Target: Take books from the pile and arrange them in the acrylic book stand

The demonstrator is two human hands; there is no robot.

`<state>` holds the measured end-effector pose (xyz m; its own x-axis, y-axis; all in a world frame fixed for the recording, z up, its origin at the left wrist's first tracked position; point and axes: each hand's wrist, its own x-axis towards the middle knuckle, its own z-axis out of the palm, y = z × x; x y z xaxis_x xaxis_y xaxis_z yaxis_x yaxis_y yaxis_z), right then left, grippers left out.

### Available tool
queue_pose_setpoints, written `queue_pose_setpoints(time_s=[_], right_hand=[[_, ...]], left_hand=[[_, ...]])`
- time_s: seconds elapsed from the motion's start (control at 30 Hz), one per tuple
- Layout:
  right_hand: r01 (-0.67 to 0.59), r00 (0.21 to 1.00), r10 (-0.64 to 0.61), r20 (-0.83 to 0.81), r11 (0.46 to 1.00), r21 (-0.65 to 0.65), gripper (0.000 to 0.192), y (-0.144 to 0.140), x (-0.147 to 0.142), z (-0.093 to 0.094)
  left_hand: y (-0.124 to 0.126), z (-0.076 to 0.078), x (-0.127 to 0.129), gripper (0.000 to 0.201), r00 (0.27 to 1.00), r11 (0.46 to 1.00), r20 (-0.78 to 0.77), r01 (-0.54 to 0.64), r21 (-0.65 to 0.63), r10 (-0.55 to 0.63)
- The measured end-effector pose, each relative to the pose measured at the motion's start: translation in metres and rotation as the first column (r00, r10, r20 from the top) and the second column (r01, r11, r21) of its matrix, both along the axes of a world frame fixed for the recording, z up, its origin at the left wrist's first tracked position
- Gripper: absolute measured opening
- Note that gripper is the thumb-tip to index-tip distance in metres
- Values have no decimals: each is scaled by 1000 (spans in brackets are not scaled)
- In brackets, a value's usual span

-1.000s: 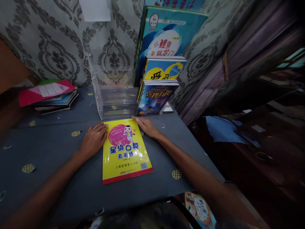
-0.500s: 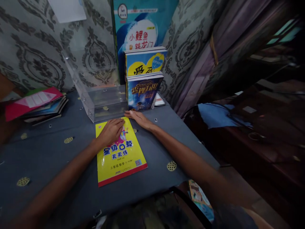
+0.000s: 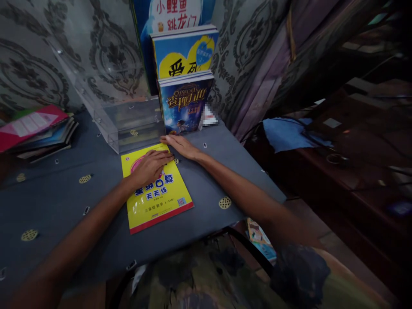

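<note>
A yellow workbook (image 3: 161,210) with blue lettering and a red bottom strip lies flat on the table. My left hand (image 3: 152,166) rests palm down across the upper part of its cover, fingers stretched out, hiding some of the picture and title. At the workbook's top right corner is my right hand (image 3: 182,146), open, its fingers extended near the foot of the dark blue book (image 3: 185,105). Just beyond the workbook stands a clear acrylic rack (image 3: 111,137), with the dark blue book at its right side.
Behind the dark blue book rise a blue-and-yellow book (image 3: 183,51) and a taller blue book (image 3: 175,15). A stack of books and folders (image 3: 35,128) lies on the left. The patterned tablecloth (image 3: 96,214) ends at the right, beside a curtain (image 3: 257,98).
My left hand has slid down the cover and now hides part of the title. My right hand stays at the top right corner. The camera view has shifted.
</note>
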<state>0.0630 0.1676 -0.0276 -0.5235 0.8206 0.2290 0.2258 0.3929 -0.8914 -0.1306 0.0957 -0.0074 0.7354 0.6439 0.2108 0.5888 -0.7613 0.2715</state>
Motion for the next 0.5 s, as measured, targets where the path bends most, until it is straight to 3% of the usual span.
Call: queue_pose_setpoints(time_s=[0.5], right_hand=[[-22, 1000, 21, 8, 997, 77, 71, 2, 0, -6]], left_hand=[[-47, 0, 5, 44, 994, 992, -21, 101, -81, -103]])
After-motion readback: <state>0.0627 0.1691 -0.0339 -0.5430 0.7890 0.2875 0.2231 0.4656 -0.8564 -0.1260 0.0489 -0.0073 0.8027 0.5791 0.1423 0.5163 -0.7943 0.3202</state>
